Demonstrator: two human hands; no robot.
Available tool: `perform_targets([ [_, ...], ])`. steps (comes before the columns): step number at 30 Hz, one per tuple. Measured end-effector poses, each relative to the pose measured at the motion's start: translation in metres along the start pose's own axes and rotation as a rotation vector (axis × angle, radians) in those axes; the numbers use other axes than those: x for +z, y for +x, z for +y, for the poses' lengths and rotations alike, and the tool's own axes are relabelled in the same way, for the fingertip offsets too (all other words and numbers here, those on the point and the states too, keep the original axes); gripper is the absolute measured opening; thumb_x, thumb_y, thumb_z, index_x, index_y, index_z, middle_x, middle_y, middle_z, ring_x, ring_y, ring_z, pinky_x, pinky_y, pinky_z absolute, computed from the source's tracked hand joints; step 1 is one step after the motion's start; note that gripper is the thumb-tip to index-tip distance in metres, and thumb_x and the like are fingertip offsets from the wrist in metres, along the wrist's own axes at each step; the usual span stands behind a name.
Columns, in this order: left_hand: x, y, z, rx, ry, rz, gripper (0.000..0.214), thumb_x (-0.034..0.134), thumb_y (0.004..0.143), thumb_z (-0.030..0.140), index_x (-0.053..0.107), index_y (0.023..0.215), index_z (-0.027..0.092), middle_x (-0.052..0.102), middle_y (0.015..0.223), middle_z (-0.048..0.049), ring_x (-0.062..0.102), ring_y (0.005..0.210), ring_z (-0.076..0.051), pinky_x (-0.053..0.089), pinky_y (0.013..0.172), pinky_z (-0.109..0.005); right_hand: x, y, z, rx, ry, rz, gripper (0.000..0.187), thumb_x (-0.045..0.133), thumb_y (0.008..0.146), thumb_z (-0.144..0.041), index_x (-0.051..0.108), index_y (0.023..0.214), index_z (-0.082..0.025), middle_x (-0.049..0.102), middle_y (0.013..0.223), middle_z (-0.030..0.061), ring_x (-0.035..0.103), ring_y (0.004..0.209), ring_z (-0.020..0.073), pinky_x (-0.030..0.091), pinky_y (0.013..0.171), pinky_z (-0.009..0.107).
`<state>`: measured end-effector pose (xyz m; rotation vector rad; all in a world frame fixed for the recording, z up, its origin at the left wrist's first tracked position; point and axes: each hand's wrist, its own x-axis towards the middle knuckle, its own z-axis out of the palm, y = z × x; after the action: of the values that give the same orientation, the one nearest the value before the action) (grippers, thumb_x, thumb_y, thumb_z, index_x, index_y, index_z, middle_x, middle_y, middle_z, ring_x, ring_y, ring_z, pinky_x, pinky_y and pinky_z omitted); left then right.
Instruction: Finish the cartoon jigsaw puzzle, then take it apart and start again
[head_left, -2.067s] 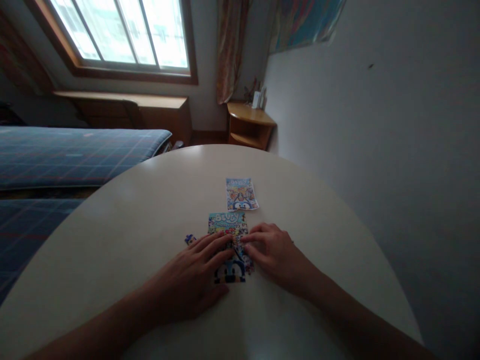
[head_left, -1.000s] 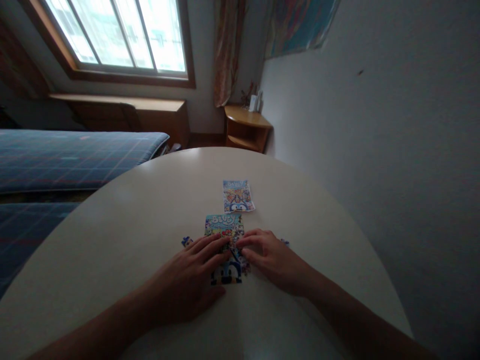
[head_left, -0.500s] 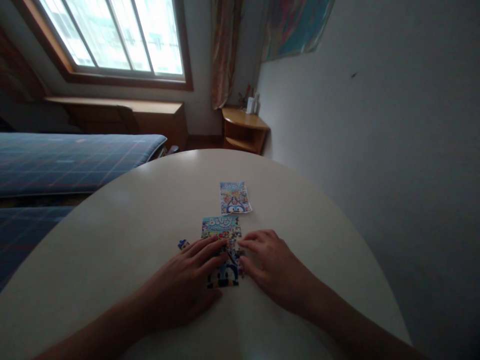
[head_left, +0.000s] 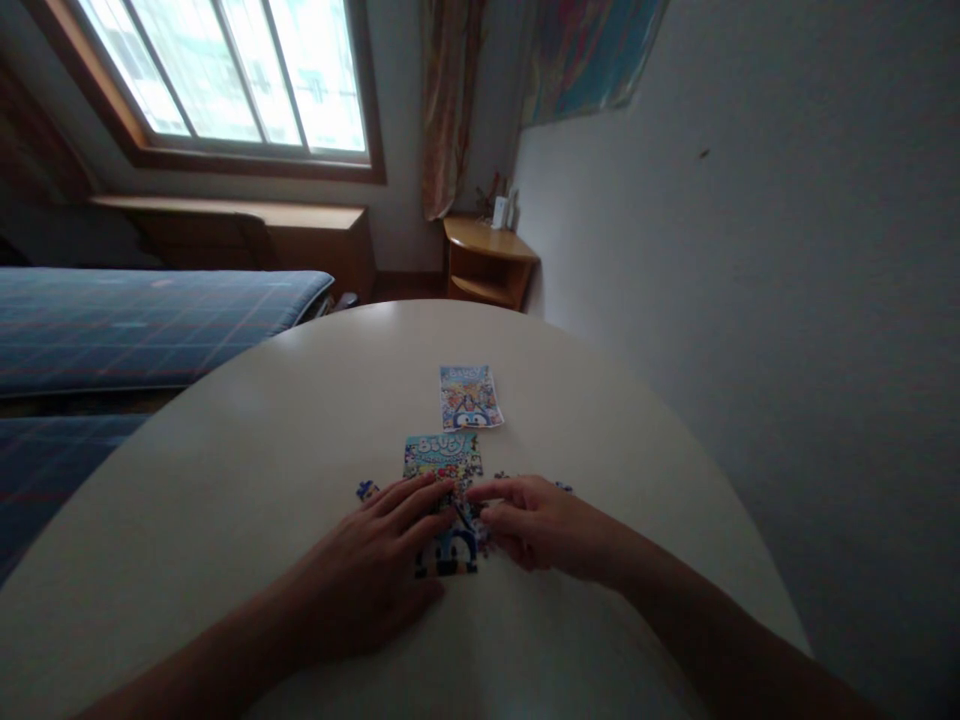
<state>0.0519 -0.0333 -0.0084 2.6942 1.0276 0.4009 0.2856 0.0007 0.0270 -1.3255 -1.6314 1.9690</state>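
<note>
A small colourful jigsaw puzzle (head_left: 444, 460) lies on the round white table (head_left: 262, 450). My left hand (head_left: 375, 575) rests flat on the puzzle's left side, fingers stretched out. My right hand (head_left: 536, 525) presses its curled fingertips on the puzzle's right edge, index finger extended. A small printed picture card (head_left: 469, 397) with the same design lies just beyond the puzzle. One loose piece (head_left: 366, 490) sits left of my left hand's fingers, and a few more loose pieces (head_left: 562, 487) show behind my right hand.
A white wall (head_left: 750, 250) stands close on the right. A bed with a blue plaid cover (head_left: 135, 320) lies to the left. A wooden corner shelf (head_left: 487, 260) and a window (head_left: 225, 70) are at the back.
My right hand has turned and curled more, with its fingertips drawn to the puzzle's right edge; loose pieces now show behind it. My left hand has stayed put.
</note>
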Motion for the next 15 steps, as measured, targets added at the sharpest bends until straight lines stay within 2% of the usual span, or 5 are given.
perform_targets([
  [3, 0.001, -0.001, 0.0, -0.007, 0.001, -0.002, 0.06, 0.063, 0.084, 0.024, 0.045, 0.141, 0.024, 0.038, 0.156, -0.0072, 0.032, 0.144, -0.031, 0.039, 0.114, -0.054, -0.003, 0.0, 0.001, 0.035, 0.06, -0.02, 0.035, 0.049, 0.087, -0.019, 0.065, 0.118, -0.013, 0.046, 0.052, -0.0079, 0.036, 0.04, 0.0056, 0.029, 0.042, 0.018],
  [10, 0.001, 0.0, 0.0, -0.009, 0.009, -0.023, 0.061, 0.063, 0.085, 0.025, 0.043, 0.143, 0.024, 0.038, 0.156, -0.0058, 0.032, 0.144, -0.031, 0.037, 0.115, -0.054, -0.012, 0.002, 0.01, 0.003, 0.053, -0.042, 0.047, 0.053, 0.088, -0.029, 0.056, 0.131, -0.011, 0.044, 0.052, -0.0091, 0.035, 0.041, 0.0064, 0.028, 0.042, 0.019],
  [13, 0.0, 0.0, -0.001, -0.01, 0.018, -0.036, 0.062, 0.063, 0.085, 0.026, 0.042, 0.143, 0.024, 0.037, 0.157, -0.005, 0.032, 0.144, -0.031, 0.036, 0.115, -0.054, -0.011, -0.001, 0.007, 0.003, -0.038, -0.01, 0.051, 0.051, 0.089, -0.027, 0.052, 0.137, -0.01, 0.044, 0.053, -0.0085, 0.035, 0.042, 0.0073, 0.028, 0.044, 0.02],
  [15, 0.0, 0.0, -0.001, -0.014, 0.027, -0.041, 0.061, 0.062, 0.085, 0.026, 0.043, 0.143, 0.024, 0.037, 0.157, -0.0047, 0.032, 0.144, -0.031, 0.036, 0.116, -0.054, -0.008, -0.004, 0.005, -0.036, -0.2, 0.076, 0.053, 0.051, 0.09, -0.027, 0.05, 0.14, -0.011, 0.047, 0.055, -0.0072, 0.037, 0.045, 0.0083, 0.029, 0.046, 0.021],
])
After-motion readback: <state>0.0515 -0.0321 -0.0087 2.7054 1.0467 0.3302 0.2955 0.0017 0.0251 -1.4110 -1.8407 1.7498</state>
